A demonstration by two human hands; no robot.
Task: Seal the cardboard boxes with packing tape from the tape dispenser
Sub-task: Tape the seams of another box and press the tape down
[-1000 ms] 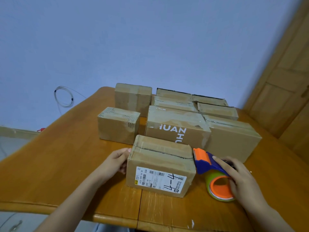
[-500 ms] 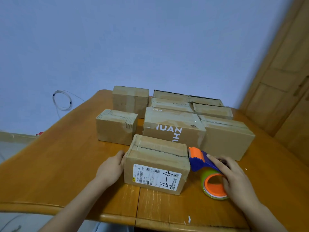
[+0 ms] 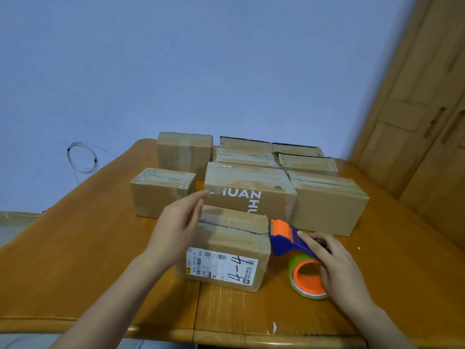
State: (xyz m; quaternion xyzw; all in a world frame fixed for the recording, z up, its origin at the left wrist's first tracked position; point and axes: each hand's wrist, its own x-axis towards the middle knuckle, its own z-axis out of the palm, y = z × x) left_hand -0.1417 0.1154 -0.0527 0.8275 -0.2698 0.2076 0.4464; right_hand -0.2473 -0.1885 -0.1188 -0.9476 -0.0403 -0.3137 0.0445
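Observation:
A small cardboard box (image 3: 234,245) with a white shipping label marked "4-4" sits nearest me on the wooden table (image 3: 75,260); its top flaps meet at a dark seam. My left hand (image 3: 180,225) hovers with straight fingers over the box's left top corner, holding nothing. To the box's right lies the tape dispenser (image 3: 297,258), blue and orange with an orange-cored roll. My right hand (image 3: 332,265) grips it, forefinger along the blue body, its orange head against the box's right top edge.
Several more cardboard boxes stand behind, among them one printed "HUAN" (image 3: 249,190), a small one at left (image 3: 161,191) and a long one at right (image 3: 329,202). A wooden door (image 3: 427,109) is at right. A coiled cable (image 3: 81,157) hangs on the wall.
My left hand has lifted from the near box's left side up to its top left corner. The right hand stays on the dispenser beside the box.

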